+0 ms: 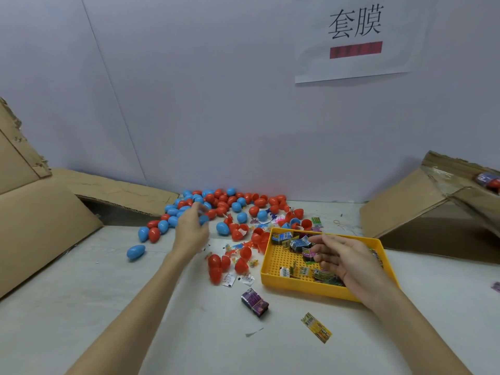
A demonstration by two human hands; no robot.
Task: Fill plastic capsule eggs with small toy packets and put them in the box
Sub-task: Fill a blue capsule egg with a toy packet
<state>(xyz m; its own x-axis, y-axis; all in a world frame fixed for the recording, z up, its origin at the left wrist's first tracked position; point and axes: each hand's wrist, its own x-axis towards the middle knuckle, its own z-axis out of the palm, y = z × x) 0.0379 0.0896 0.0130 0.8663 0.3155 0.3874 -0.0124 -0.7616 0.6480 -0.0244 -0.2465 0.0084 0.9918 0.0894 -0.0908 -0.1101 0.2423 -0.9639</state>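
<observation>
- The left hand (190, 228) reaches out over the heap of eggs (216, 207) at the back of the tabletop (135, 307); its fingers curl round a blue egg (203, 219), which shows between fingertips and palm.
- The right hand (349, 262) hovers over the yellow tray (278, 282), fingers loosely spread and slightly bent, holding nothing.
- The tray sits right of centre and holds small toy packets (295, 240), most bunched at its far end, a few along its near side.
- The heap mixes blue and red eggs; one blue egg (136, 251) lies apart to the left, near a cardboard flap.
- A cluster of red eggs (224, 263) lies just left of the tray, with small white packets (228, 280) and bits of toys beside it.
- A purple packet bundle (255, 302) and a yellow packet (316, 327) lie on the tabletop in front of the tray.
- A cardboard box (422, 209) stands at the right, flaps open; another box (43, 220) lies at the left.
- A paper sign (354, 39) hangs on the wall behind.
</observation>
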